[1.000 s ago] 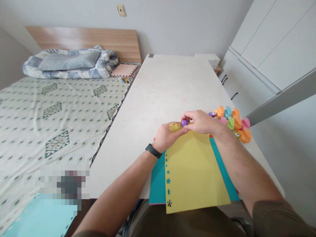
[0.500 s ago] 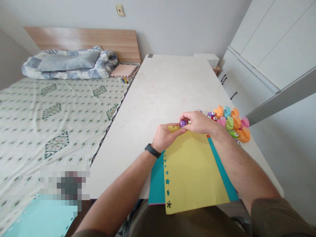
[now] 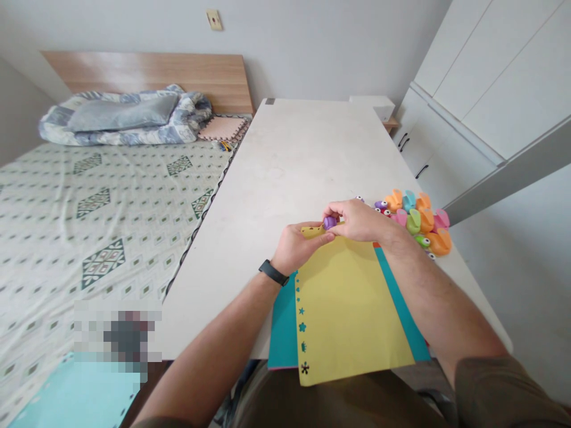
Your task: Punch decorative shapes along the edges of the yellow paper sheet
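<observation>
A sheet of yellow paper (image 3: pixel 352 309) lies in front of me, with a row of punched shapes such as stars, a flower and a crown down its left edge. More holes show along its far edge. My left hand (image 3: pixel 300 245) pinches that far edge near the left corner, thumb on top. My right hand (image 3: pixel 354 221) grips a small purple craft punch (image 3: pixel 329 223) set at the far edge of the sheet. Beneath the yellow sheet is teal paper (image 3: pixel 282 333), showing on both sides.
Several colourful craft punches (image 3: pixel 413 221) stand in a cluster at the table's right edge. The white table (image 3: pixel 294 154) stretches away to the wall. Left of it is a bed (image 3: pixel 147 196), with a light-blue punched sheet (image 3: pixel 75 389) at the lower left. White cabinets (image 3: pixel 441 142) stand to the right.
</observation>
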Demonstrator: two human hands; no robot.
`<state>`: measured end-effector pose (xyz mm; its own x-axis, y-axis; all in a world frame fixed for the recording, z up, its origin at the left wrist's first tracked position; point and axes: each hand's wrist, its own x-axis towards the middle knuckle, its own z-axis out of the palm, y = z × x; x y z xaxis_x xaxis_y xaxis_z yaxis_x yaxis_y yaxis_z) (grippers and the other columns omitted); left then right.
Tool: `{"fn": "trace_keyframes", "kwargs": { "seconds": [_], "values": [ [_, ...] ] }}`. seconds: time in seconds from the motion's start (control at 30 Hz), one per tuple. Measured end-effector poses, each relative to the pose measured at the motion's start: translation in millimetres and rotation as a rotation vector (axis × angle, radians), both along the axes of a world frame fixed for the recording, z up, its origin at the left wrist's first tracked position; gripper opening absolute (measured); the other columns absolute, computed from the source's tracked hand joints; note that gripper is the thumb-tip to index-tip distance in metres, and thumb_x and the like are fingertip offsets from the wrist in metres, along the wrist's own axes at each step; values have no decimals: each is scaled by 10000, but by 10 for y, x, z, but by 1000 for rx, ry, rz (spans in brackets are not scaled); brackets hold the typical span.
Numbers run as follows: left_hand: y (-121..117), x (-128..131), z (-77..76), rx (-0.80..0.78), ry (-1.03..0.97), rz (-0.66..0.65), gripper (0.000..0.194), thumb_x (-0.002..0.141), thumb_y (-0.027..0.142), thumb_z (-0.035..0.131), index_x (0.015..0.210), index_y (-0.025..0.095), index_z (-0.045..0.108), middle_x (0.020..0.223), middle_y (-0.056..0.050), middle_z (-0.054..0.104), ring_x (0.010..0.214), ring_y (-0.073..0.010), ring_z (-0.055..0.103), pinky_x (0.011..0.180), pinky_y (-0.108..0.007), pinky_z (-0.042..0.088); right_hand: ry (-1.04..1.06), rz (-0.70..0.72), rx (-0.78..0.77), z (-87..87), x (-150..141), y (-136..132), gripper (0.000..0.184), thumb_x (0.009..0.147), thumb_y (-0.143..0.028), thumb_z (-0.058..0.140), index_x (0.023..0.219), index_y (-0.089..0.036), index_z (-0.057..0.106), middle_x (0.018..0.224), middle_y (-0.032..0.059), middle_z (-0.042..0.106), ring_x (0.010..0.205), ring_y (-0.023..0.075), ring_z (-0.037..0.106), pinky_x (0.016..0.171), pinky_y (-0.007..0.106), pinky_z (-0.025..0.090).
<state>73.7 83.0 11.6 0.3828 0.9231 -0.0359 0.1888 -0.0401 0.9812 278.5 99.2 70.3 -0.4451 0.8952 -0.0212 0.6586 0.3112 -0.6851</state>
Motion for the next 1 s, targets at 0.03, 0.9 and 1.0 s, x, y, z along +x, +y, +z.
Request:
{"fn": "trace_keyframes", "kwargs": {
  "seconds": [0.03,0.9,1.0],
  "values": [
    [0,1,5,3,6,7,552,781,555,840,1157,152,809,1009,-92,813,848,-224,726,670,-278,544,-3,0,-1,3,-1,-1,266,740,-116,669,979,-204,745,880,7,751,782,158,641,711,274,442],
    [-4,-2,18,-61,-80,-74,509,824,530,810,1192,181,776,1130,-86,806,986,-249,754,818,-320,601,-8,37,-36,51,84,-8,269,805,-161,663,1061,-209,731,984,25,759,899,185,674,799,284,471],
    [-2,-27,-11,-80,-67,-69,508,876,573,743,1180,168,777,1108,-96,807,936,-243,755,775,-319,604,12,38,-42,16,127,19,268,823,-188,677,1085,-207,728,1015,36,763,926,191,682,830,295,482]
  ]
}}
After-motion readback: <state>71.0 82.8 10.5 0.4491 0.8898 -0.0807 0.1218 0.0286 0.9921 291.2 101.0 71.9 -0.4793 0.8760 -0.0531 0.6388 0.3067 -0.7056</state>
